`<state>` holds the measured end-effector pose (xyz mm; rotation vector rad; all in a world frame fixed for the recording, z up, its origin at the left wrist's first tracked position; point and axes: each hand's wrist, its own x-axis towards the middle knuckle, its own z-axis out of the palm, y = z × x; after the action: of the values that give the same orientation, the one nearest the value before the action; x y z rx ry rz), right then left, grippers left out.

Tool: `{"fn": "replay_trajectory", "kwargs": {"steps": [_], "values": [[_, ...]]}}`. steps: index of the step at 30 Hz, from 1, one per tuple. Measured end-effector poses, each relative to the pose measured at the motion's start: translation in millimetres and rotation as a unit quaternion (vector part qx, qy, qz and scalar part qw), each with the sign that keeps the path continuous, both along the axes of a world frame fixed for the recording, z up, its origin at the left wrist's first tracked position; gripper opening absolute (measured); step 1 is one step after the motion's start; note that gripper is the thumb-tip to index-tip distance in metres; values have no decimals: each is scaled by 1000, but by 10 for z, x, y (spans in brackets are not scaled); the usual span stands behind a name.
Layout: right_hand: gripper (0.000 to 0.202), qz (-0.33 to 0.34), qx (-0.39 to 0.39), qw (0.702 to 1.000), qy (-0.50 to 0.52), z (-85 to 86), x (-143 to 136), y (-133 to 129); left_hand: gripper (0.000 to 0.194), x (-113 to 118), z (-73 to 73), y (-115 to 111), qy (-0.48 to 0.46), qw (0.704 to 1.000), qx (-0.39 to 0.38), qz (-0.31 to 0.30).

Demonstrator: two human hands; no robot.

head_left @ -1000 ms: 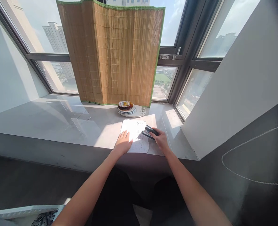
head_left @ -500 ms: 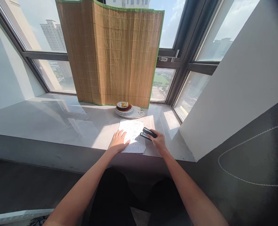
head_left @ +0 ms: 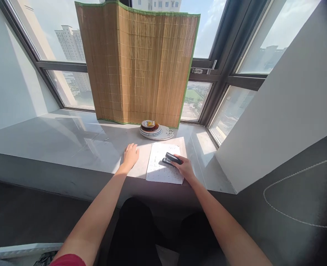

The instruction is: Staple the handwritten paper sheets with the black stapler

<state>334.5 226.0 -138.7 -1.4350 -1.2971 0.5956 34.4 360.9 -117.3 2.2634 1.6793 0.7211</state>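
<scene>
My right hand grips a black stapler over the right part of a white sheet of paper. Handwritten-looking marks run across the sheet, too small to read. The stapler's jaws point left and look parted; whether it touches the paper I cannot tell. My left hand lies on the sill left of the sheet, apart from it, fingers stretched forward and nothing held.
Behind the paper on the pale window sill stands a stack of plates on an oval plate. A bamboo mat hangs before the window. A white wall slopes in at right, with a cord below.
My left hand has come off the paper and moved left onto the sill. The sheet has shifted right, so the stapler is now over it. The view has shifted slightly.
</scene>
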Motion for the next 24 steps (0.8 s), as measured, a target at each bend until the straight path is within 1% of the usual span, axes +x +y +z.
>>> {"fn": "replay_trajectory", "kwargs": {"steps": [2,3,6,10,13,15,18,20,22,24], "values": [[52,-5,4,1000,2,0,27,-36,51,-74,-3,168,8,1000,-10,5],[52,-7,5,1000,2,-5,26,-42,54,-93,-19,217,19,1000,-12,3],[51,1,2,1000,0,-35,9,-34,56,-64,-80,247,76,997,-6,-7],[50,39,2,999,9,-60,7,-22,56,149,-93,191,125,992,-4,3],[48,54,5,998,18,-60,17,-19,57,359,-67,198,127,992,-9,16],[49,55,5,998,23,-57,19,-17,58,459,-56,222,119,992,-12,32],[49,58,11,998,20,-52,16,-13,59,513,-50,228,112,992,-7,51],[49,61,15,998,12,-52,14,-10,61,510,-50,180,98,994,5,52],[48,57,16,998,8,-54,14,-5,60,510,-59,87,72,997,23,21],[47,50,19,999,8,-56,17,-1,56,530,-80,-32,54,997,32,-50]]}}
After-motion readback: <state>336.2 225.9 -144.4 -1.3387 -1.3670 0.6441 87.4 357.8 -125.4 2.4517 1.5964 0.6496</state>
